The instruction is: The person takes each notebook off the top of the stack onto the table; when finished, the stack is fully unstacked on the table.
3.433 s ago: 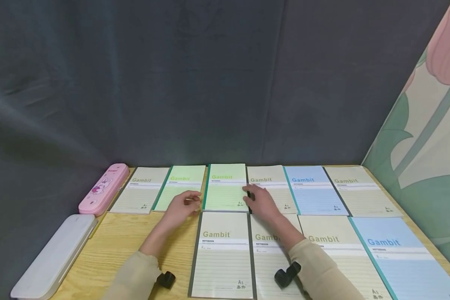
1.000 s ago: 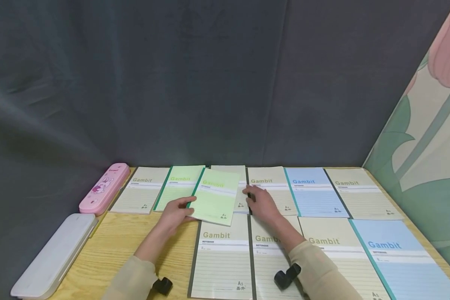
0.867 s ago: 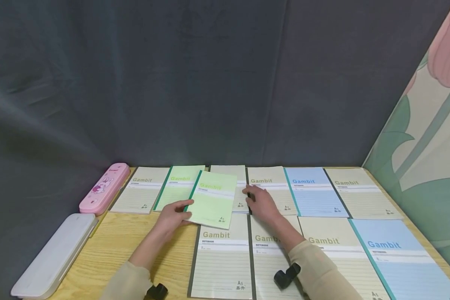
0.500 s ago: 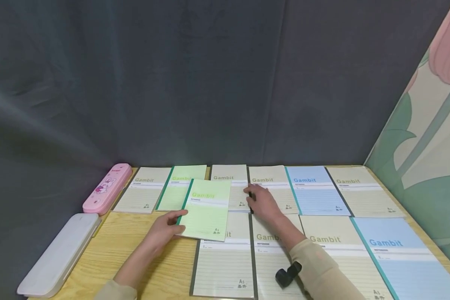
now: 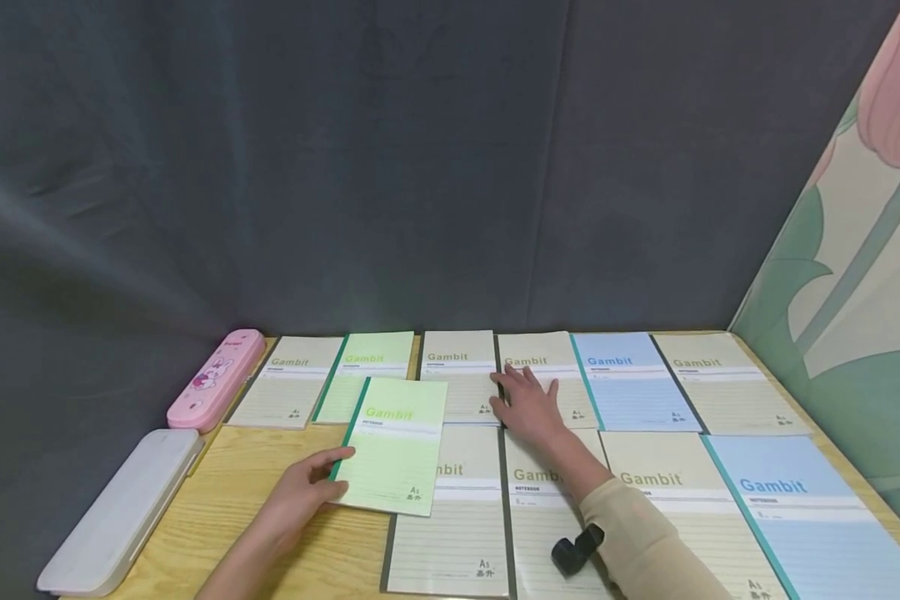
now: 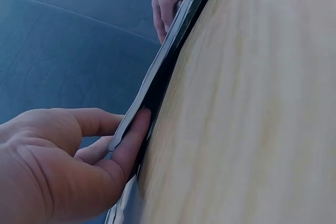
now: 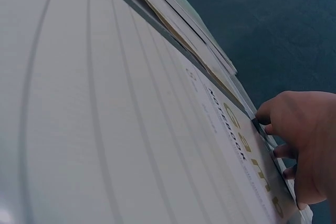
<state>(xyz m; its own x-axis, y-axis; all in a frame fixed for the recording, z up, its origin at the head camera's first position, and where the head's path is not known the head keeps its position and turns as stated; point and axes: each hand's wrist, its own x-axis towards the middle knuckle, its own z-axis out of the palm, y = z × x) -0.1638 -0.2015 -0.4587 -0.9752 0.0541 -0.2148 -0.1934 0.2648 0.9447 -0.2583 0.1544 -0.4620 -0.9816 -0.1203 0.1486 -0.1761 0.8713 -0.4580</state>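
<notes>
My left hand (image 5: 317, 486) pinches the lower spine edge of a light green Gambit notebook (image 5: 393, 446) and holds it slanted over the wooden table (image 5: 247, 475) and the front-row beige notebook (image 5: 450, 533). In the left wrist view the thumb and fingers of my left hand (image 6: 126, 129) clamp the thin edge of the green notebook (image 6: 157, 82). My right hand (image 5: 528, 404) rests with spread fingers on the back row, touching the right edge of a beige notebook (image 5: 459, 371). The right wrist view shows my right hand (image 7: 302, 145) on the notebooks' edges.
Two rows of notebooks cover the table, with another green one (image 5: 363, 371) at the back left and blue ones (image 5: 626, 379) (image 5: 810, 517) to the right. A pink pencil case (image 5: 213, 379) and a white case (image 5: 120, 508) lie at the left edge. A dark curtain hangs behind.
My left hand has drawn the green notebook off the back row toward the front left, uncovering a beige notebook beneath. My right hand has stayed in place.
</notes>
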